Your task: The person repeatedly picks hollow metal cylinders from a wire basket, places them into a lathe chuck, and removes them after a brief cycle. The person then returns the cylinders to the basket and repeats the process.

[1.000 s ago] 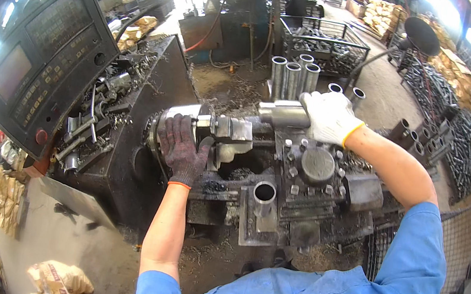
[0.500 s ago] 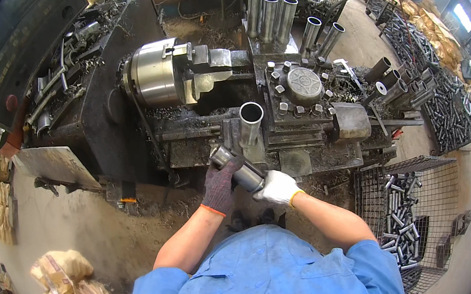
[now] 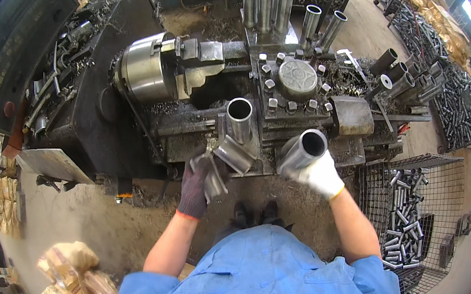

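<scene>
My left hand, in a dark knit glove with an orange cuff, is closed on a curved metal half-sleeve at the front of the lathe. Just above it, a second curved half-sleeve rests at the lathe's front edge, below a metal tube standing upright. My right hand, in a white glove, grips another metal tube, its open end tilted up, over the lathe's front. The fingers behind that tube are partly hidden.
The lathe chuck is at left, the bolted tool post at centre. Several tubes stand behind; a caliper lies near more tubes. A wire basket holds small tubes at right. Wrapped sacks sit lower left.
Both hands were together on one tube assembly. They have parted: the right hand carried the tube right and up, while the left hand moved left with a half-sleeve. The other half-sleeve now lies separate.
</scene>
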The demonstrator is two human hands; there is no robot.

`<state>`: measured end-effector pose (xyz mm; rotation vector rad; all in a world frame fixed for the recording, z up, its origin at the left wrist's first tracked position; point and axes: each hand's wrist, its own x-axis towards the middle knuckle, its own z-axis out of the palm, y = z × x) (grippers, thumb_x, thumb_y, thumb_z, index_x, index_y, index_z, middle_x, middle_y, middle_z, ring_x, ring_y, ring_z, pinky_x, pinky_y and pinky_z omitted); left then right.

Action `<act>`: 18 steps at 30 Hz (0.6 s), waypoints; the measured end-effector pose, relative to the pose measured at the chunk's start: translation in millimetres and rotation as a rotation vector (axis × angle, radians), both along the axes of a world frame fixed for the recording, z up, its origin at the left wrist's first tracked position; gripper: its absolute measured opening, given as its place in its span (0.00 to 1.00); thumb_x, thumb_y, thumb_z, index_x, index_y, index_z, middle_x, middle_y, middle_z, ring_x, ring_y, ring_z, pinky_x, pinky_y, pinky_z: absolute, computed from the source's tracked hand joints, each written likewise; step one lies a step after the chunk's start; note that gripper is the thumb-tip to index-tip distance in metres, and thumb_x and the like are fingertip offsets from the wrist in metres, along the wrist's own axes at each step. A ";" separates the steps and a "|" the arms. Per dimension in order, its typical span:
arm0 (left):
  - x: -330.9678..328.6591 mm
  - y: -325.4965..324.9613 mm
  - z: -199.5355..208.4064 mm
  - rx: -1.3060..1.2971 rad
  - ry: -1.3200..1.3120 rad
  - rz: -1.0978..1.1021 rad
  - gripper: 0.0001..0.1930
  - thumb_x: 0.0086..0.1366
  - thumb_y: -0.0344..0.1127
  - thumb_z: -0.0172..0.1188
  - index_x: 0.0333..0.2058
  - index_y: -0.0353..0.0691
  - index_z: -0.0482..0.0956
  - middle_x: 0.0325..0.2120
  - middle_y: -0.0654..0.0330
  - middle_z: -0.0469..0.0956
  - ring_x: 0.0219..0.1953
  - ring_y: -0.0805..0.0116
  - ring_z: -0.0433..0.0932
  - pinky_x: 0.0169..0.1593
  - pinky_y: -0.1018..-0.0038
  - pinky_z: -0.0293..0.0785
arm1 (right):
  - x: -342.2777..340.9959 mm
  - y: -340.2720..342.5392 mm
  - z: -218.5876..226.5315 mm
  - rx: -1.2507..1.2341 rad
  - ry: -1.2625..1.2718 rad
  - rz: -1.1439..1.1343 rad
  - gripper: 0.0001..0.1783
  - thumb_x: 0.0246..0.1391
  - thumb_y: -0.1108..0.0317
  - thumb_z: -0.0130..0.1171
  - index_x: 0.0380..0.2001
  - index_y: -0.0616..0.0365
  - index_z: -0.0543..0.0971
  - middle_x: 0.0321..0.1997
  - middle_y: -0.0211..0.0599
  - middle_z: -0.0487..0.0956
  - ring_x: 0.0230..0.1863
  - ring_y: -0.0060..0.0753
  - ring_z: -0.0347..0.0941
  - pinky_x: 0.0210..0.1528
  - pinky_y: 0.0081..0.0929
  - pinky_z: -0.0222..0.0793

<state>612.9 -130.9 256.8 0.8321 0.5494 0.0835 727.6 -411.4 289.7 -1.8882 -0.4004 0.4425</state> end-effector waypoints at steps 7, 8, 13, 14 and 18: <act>107.3 -10.2 -5.4 1.568 -0.386 0.066 0.50 0.50 0.45 0.86 0.68 0.43 0.67 0.55 0.54 0.81 0.54 0.61 0.83 0.58 0.64 0.81 | -6.4 -20.7 9.8 -0.713 -0.256 -0.058 0.33 0.54 0.43 0.71 0.55 0.53 0.79 0.44 0.49 0.88 0.43 0.59 0.86 0.49 0.46 0.82; 117.5 -8.1 -7.4 1.483 -0.365 0.022 0.48 0.50 0.44 0.85 0.67 0.44 0.68 0.56 0.54 0.81 0.55 0.64 0.83 0.57 0.65 0.81 | -17.0 -17.0 17.3 -0.897 -0.224 0.064 0.28 0.54 0.46 0.71 0.52 0.52 0.82 0.42 0.48 0.88 0.44 0.57 0.86 0.48 0.45 0.82; 124.8 32.6 0.8 0.710 -0.441 0.051 0.31 0.63 0.35 0.77 0.62 0.41 0.74 0.50 0.57 0.81 0.51 0.62 0.83 0.57 0.65 0.81 | -58.1 57.6 10.5 -0.385 -0.258 0.359 0.23 0.57 0.52 0.67 0.49 0.55 0.81 0.48 0.51 0.85 0.46 0.53 0.85 0.49 0.51 0.81; 118.4 46.5 2.6 0.517 -0.403 0.057 0.27 0.66 0.34 0.74 0.62 0.41 0.74 0.49 0.58 0.81 0.51 0.63 0.83 0.56 0.65 0.82 | -55.6 77.7 -5.0 -0.471 -0.410 0.312 0.24 0.56 0.52 0.67 0.50 0.56 0.80 0.49 0.52 0.84 0.45 0.54 0.84 0.48 0.51 0.80; 84.5 85.3 -11.9 0.010 -0.280 0.114 0.32 0.71 0.60 0.65 0.60 0.39 0.76 0.50 0.54 0.83 0.51 0.56 0.83 0.58 0.58 0.81 | -31.2 124.3 -57.7 -0.684 -0.620 0.248 0.22 0.53 0.54 0.68 0.45 0.56 0.79 0.41 0.50 0.83 0.39 0.57 0.83 0.43 0.52 0.80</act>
